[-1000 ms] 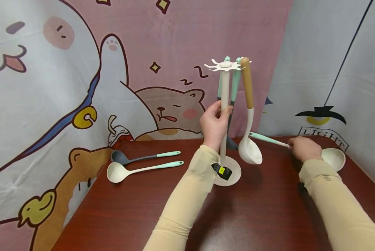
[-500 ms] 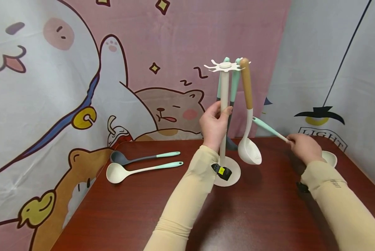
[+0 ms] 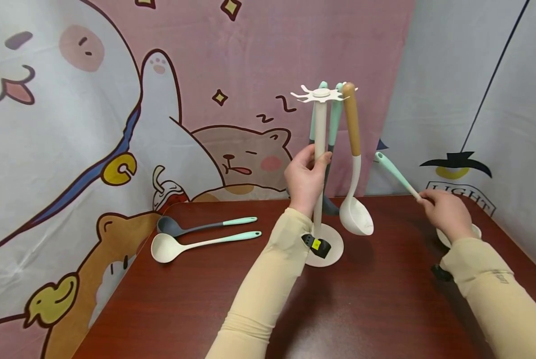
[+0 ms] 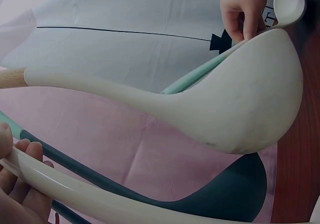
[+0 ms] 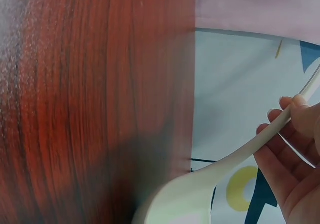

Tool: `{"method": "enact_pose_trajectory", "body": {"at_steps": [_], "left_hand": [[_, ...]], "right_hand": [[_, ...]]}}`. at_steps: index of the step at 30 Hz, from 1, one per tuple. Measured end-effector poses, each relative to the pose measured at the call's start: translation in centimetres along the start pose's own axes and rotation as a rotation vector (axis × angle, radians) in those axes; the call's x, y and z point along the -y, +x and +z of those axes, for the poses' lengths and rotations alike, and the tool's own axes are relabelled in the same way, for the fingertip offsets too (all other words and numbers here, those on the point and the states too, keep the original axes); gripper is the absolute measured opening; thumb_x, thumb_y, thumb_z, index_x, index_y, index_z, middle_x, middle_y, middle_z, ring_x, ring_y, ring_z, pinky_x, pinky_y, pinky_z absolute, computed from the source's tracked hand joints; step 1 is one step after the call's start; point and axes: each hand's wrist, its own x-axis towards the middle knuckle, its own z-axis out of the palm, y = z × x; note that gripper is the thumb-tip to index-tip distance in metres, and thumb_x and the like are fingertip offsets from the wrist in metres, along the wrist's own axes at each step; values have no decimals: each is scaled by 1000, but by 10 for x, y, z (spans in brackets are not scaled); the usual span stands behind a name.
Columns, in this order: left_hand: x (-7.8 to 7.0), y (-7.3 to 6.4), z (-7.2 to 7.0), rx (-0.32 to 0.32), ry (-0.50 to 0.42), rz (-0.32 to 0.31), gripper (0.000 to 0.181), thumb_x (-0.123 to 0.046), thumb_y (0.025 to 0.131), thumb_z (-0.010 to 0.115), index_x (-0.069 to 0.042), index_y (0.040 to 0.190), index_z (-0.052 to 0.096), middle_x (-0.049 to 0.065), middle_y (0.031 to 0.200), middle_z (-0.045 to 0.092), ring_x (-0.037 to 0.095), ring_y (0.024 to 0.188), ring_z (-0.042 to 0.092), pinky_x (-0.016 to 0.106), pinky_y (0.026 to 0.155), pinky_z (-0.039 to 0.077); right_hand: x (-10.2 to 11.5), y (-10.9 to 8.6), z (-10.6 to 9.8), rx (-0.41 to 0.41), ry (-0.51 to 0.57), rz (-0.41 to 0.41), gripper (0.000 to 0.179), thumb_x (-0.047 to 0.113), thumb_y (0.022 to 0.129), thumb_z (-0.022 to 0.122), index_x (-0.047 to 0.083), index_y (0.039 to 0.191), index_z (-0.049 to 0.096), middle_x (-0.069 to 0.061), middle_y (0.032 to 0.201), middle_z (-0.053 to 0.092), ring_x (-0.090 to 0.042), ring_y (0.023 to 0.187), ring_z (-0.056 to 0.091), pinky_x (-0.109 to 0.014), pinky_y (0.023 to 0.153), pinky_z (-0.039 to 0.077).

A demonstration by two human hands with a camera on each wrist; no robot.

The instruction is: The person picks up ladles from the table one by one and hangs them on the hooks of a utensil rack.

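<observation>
My left hand (image 3: 305, 177) grips the pole of a white utensil stand (image 3: 320, 124), thumb and fingers around it. From its hooked top hang a white ladle (image 3: 356, 217) with a wooden handle and two dark grey utensils (image 3: 336, 119) with mint handles, partly hidden behind the pole and hand. To the right, my right hand (image 3: 447, 214) pinches the white neck of a mint-handled ladle (image 3: 395, 172). Its handle tilts up toward the stand, and its bowl is mostly behind the hand. In the right wrist view, thumb and fingertips hold the ladle's neck (image 5: 240, 151).
On the left of the red-brown table (image 3: 205, 299) lie a dark grey ladle (image 3: 171, 226) and a white ladle (image 3: 166, 248), both with mint handles. The stand's round base (image 3: 335, 249) rests on the table. A cartoon cloth (image 3: 250, 60) hangs behind.
The right hand has raised the mint-handled ladle's handle end upward and shifted slightly right, while its bowl has swung in behind the hand. The left hand stays on the stand.
</observation>
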Motion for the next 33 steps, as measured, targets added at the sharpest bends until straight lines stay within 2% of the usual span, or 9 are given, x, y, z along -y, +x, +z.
{"method": "enact_pose_trajectory", "body": {"at_steps": [4, 11, 25, 33], "left_hand": [[0, 0, 0, -2, -2, 6, 16, -20, 91, 74, -9, 103, 75, 2, 83, 74, 3, 68, 62, 19, 57, 46], [-1, 0, -1, 1, -4, 9, 16, -20, 92, 74, -8, 103, 75, 3, 83, 74, 3, 68, 62, 19, 56, 45], [0, 0, 0, -5, 0, 16, 16, -19, 91, 74, -7, 103, 75, 4, 83, 74, 2, 69, 63, 18, 56, 45], [-1, -1, 0, 1, 4, 3, 18, -20, 92, 74, -8, 105, 75, 3, 85, 74, 1, 71, 64, 18, 57, 45]], "right_hand": [[0, -2, -1, -12, 15, -6, 24, 16, 101, 58, -3, 115, 61, -26, 103, 60, -38, 83, 53, -56, 69, 43], [3, -7, -2, -53, 29, -12, 23, 17, 101, 59, -2, 113, 62, -25, 103, 61, -36, 80, 51, -51, 66, 42], [12, -11, -6, -102, 72, -28, 26, 20, 102, 58, -2, 115, 62, -24, 97, 62, -38, 85, 52, -54, 69, 44], [24, -18, -9, -136, 143, -3, 30, 22, 103, 56, -2, 119, 61, -26, 105, 60, -41, 92, 55, -60, 77, 46]]}}
